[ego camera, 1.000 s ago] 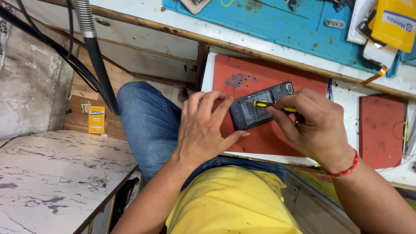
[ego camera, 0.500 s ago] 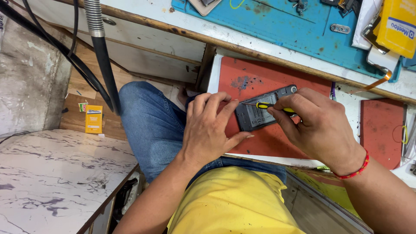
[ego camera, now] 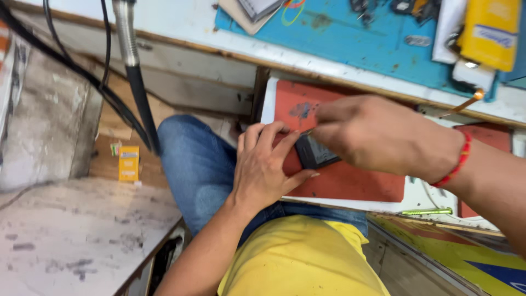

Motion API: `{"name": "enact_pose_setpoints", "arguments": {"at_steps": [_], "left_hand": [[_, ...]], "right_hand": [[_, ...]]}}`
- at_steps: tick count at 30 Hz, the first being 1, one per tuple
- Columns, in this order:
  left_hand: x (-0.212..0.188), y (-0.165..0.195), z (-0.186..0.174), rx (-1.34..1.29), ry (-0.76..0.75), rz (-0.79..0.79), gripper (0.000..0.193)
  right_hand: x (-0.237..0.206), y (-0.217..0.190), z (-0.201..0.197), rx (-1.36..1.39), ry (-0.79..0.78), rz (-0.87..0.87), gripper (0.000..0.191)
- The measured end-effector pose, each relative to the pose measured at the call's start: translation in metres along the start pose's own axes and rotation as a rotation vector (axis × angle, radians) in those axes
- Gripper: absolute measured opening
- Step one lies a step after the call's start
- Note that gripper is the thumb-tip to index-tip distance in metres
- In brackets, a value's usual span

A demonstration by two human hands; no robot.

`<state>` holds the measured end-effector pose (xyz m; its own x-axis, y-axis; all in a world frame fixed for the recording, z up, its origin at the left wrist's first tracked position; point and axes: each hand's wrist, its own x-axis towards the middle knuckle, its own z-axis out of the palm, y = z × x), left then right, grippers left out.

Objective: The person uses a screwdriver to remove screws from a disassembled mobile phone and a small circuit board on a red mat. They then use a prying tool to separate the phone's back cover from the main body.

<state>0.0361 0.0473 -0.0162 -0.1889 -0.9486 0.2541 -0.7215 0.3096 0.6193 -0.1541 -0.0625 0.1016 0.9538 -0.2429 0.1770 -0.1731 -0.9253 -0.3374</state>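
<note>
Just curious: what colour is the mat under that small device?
Red-orange, seen in the head view: the mat under the dark device.

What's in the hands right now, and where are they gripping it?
The left hand steadies a small dark device by its left end on the red mat. The right hand covers its top; that grip is hidden.

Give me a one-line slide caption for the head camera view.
Left hand steadies a dark phone on a red mat while the right hand reaches over it.
</note>
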Motion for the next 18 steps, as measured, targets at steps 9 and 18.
{"name": "enact_pose_setpoints", "arguments": {"at_steps": [9,18], "left_hand": [[0.0,0.003,-0.003,-0.009,0.023,-0.01,0.071],[0.001,0.005,-0.004,-0.014,0.031,-0.014,0.071]], "right_hand": [[0.023,0.007,-0.003,-0.172,-0.541,0.281,0.015],[0.008,0.013,-0.006,-0.162,-0.488,0.345,0.02]]}}
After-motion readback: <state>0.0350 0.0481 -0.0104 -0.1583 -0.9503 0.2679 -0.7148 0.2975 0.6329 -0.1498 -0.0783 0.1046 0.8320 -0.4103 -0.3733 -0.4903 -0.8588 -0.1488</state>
